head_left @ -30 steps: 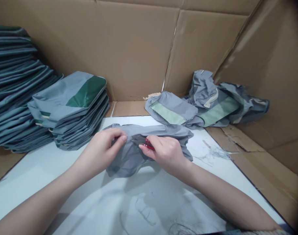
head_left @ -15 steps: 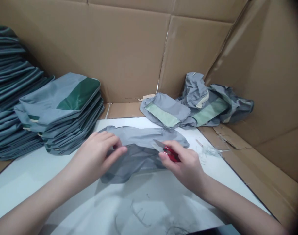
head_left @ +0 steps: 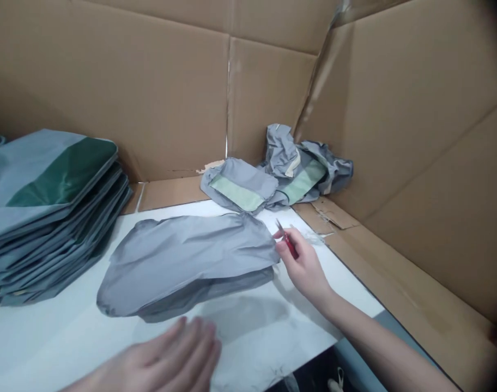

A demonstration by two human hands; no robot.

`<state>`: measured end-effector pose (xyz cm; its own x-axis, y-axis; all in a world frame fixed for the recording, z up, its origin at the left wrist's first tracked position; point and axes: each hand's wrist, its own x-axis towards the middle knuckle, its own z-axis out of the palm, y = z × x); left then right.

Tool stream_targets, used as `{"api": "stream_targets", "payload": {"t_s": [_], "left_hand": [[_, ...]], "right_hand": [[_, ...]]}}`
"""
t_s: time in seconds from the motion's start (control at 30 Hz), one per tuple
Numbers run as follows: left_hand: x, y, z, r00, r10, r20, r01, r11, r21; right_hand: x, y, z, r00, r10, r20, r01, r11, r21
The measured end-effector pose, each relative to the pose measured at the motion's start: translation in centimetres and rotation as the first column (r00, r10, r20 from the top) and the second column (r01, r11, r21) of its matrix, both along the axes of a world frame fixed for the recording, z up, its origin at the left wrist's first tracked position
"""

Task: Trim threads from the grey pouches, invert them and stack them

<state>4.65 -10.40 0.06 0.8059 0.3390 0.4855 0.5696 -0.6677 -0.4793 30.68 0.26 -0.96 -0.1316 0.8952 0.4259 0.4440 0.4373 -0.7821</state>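
A flat grey fabric piece, like a bag or cover, lies on the white tabletop, its lower layer showing along the near edge. Small red-handled thread snips are in my right hand, blades pointing up and away. That hand is at the fabric's right end; whether its fingers also pinch the cloth I cannot tell. My left hand is in front of the near edge, fingers stretched out, a little blurred, holding nothing.
At the left stands a stack of folded grey and green fabric pieces. More crumpled grey pieces with pale green panels lie at the back right. Cardboard walls enclose the back and right. Loose threads lie near the right edge.
The grey fabric is now spread flatter and wider. My left hand has come off it toward me; my right hand still has the snips. The view has turned right.
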Motion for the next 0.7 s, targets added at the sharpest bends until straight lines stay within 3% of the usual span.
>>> {"api": "stream_targets", "payload": {"t_s": [0.1,0.2,0.27,0.33,0.4,0.47,0.6,0.63,0.7], "left_hand": [[0.0,-1.1,-3.2,0.985,0.134,-0.11,-0.152,0.974,-0.168],[-0.7,-1.8,-6.5,0.949,0.309,-0.057,-0.314,0.925,-0.214],[-0.5,-2.0,-7.7,0.94,0.339,-0.029,-0.337,0.915,-0.223],[0.7,-1.9,-8.0,0.95,0.304,-0.069,-0.311,0.907,-0.283],[3.2,-1.2,-7.6,0.964,0.221,-0.147,-0.263,0.868,-0.421],[6.8,0.1,-7.0,0.981,0.118,-0.152,-0.186,0.79,-0.584],[15.7,5.9,-5.7,0.993,0.096,-0.07,-0.114,0.613,-0.782],[18.0,7.8,-5.4,0.99,0.115,-0.085,-0.137,0.595,-0.792],[22.1,11.3,-4.8,0.988,0.154,-0.024,-0.12,0.657,-0.744]], "right_hand": [[0.1,1.1,-0.1,0.995,0.035,-0.093,-0.046,0.992,-0.118],[0.0,1.8,-0.2,0.986,0.074,-0.149,-0.104,0.973,-0.208],[-0.3,2.2,0.0,0.974,0.112,-0.197,-0.166,0.943,-0.287],[-0.5,2.6,0.2,0.957,0.148,-0.249,-0.227,0.917,-0.327],[-0.9,3.0,0.6,0.945,0.173,-0.278,-0.262,0.908,-0.325],[-1.4,3.4,0.9,0.937,0.197,-0.287,-0.288,0.903,-0.32],[-2.8,3.7,1.2,0.928,0.259,-0.266,-0.336,0.89,-0.307],[-3.2,3.7,1.2,0.924,0.289,-0.253,-0.358,0.886,-0.296],[-3.8,3.7,1.4,0.913,0.347,-0.217,-0.398,0.875,-0.275]]}}
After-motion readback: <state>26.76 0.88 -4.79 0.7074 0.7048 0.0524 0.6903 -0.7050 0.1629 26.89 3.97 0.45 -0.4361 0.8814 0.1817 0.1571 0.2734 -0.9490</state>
